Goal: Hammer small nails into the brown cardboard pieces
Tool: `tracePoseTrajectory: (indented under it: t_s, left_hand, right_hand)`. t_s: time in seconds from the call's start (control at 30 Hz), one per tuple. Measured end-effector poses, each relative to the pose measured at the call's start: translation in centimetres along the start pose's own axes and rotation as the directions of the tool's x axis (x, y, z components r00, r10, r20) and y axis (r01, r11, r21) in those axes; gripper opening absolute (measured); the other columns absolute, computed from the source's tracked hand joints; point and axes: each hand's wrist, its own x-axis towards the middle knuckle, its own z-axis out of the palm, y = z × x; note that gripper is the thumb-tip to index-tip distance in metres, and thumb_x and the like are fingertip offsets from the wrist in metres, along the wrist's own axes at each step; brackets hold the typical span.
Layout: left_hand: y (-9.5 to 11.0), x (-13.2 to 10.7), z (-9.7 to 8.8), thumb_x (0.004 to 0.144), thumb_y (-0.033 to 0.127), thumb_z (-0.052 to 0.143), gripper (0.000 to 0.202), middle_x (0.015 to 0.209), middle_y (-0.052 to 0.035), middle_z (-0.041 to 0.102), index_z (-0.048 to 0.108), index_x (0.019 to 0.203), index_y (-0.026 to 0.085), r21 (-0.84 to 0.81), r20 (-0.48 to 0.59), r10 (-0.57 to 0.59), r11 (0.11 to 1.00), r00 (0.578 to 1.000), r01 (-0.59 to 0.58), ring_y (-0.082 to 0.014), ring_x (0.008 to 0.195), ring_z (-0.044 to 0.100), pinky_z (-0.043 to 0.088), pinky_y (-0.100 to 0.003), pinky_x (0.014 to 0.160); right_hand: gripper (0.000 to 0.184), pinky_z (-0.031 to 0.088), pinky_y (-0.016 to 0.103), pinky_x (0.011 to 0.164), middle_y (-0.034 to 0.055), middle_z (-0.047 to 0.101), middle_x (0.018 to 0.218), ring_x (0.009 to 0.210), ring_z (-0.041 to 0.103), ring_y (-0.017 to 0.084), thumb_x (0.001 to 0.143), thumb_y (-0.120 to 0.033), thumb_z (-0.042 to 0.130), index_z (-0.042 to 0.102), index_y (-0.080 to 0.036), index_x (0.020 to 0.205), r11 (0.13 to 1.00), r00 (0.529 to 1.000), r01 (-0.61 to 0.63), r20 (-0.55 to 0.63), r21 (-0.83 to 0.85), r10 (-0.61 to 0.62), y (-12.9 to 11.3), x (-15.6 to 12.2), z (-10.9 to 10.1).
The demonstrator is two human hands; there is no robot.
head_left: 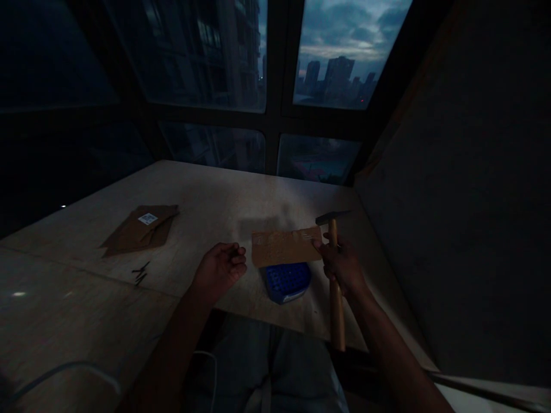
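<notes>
My right hand (342,267) is closed round the wooden handle of a hammer (333,275), whose dark metal head points left above the fist. The fingers of that hand also touch the right end of a small brown board (284,246) lying on a blue perforated block (287,282). My left hand (221,268) hovers left of the board with its fingers curled loosely; what it holds, if anything, is too dark to see. Both are above a pale plywood table (206,201).
Two brown boards (140,229) with a white label lie at the table's left. Several dark nails (140,273) are scattered near them. Dark windows stand behind the table, a board wall to the right. My lap shows below the table's front edge.
</notes>
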Motion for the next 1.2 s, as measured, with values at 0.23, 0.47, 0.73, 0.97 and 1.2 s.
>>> tracePoseTrajectory:
  t_s: [0.23, 0.47, 0.73, 0.97, 1.2]
  left_hand:
    - [-1.3, -0.1, -2.7, 0.083, 0.034, 0.06, 0.046, 0.044, 0.0084, 0.029, 0.03, 0.051, 0.022, 0.348, -0.039, 0.058, 0.937, 0.998, -0.041, -0.0053, 0.033, 0.02, 0.014, -0.018, 0.031]
    - [-6.3, -1.1, -2.9, 0.074, 0.043, 0.077, 0.032, 0.053, 0.0056, 0.052, 0.073, 0.098, 0.023, 0.909, 0.412, 0.257, -0.041, 0.874, -0.415, -0.0125, 0.051, 0.048, 0.035, -0.023, 0.054]
    - [-7.6, -0.1, -2.2, 0.083, 0.041, 0.066, 0.033, 0.075, -0.0039, 0.068, 0.075, 0.107, 0.021, 0.9, 0.436, 0.101, -0.057, 0.894, -0.432, -0.0185, 0.069, 0.059, 0.042, -0.028, 0.065]
    - [-8.2, -0.8, -2.9, 0.075, 0.058, 0.07, 0.048, 0.059, 0.0063, 0.044, 0.067, 0.1, 0.017, 0.836, 0.161, 0.006, 0.53, 0.987, -0.139, -0.0104, 0.049, 0.04, 0.031, -0.022, 0.048]
    - [-9.7, -1.3, -2.2, 0.081, 0.029, 0.074, 0.042, 0.123, -0.012, 0.067, 0.066, 0.122, 0.027, 0.778, 0.563, 0.154, -0.431, 0.812, -0.458, -0.028, 0.111, 0.063, 0.05, -0.041, 0.094]
  right_hand:
    - [0.067, 0.022, 0.015, 0.024, -0.0124, 0.048, 0.048, 0.03, 0.029, 0.003, 0.056, -0.046, 0.091, 0.059, -0.016, 0.107, 0.999, 0.992, -0.049, 0.114, -0.02, 0.051, -1.9, 1.1, -1.1]
    - [0.06, 0.023, 0.013, 0.026, -0.0136, 0.041, 0.05, 0.034, 0.028, 0.002, 0.056, -0.048, 0.09, 0.057, -0.02, 0.098, 0.997, 0.998, 0.007, -0.063, 0.07, -0.002, -1.7, 1.1, -2.7]
    - [0.054, 0.023, 0.013, 0.026, -0.0126, 0.04, 0.05, 0.035, 0.027, 0.002, 0.055, -0.046, 0.091, 0.06, -0.019, 0.09, 0.997, 0.992, -0.006, -0.122, 0.074, 0.015, -0.8, 0.3, -6.1]
    - [0.057, 0.022, 0.013, 0.027, -0.013, 0.04, 0.049, 0.035, 0.027, 0.002, 0.058, -0.047, 0.09, 0.06, -0.017, 0.097, 0.997, 0.992, -0.032, -0.123, 0.065, 0.039, 0.2, -0.4, -6.8]
    - [0.065, 0.021, 0.013, 0.027, -0.0137, 0.04, 0.047, 0.033, 0.027, 0.002, 0.057, -0.047, 0.092, 0.06, -0.016, 0.104, 0.995, 0.994, -0.066, -0.085, 0.07, 0.072, 0.2, -0.7, -6.3]
